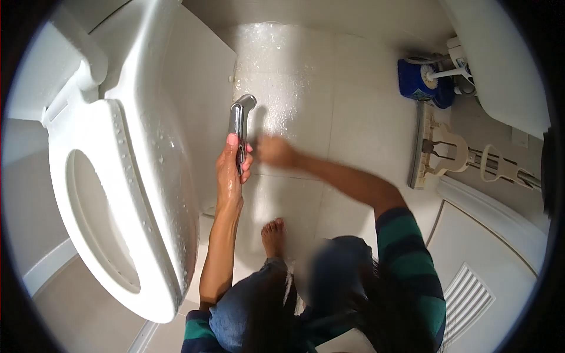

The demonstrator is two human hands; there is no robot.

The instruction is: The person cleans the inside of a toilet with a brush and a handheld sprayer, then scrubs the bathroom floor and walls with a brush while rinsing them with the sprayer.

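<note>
My left hand [229, 165] is wrapped round a chrome bidet sprayer [238, 120], thumb along its handle and the spray head pointing up and forward. Just right of the handle is my right hand [275, 152], curled and smeared by motion, so its fingers do not show clearly. To the left stands a white toilet with its seat [126, 217] swung into view, water drops beaded along the rim and side [159, 117]. Wet patches shine on the tiled floor [282, 100] beyond the sprayer.
At the back right sit a blue container [412, 79] and a white-handled toilet brush [447, 73]. A squeegee-type mop head [419, 144] leans along the right wall, near a white door [506, 253] with a vent. My bare foot [273, 238] rests on the tiles.
</note>
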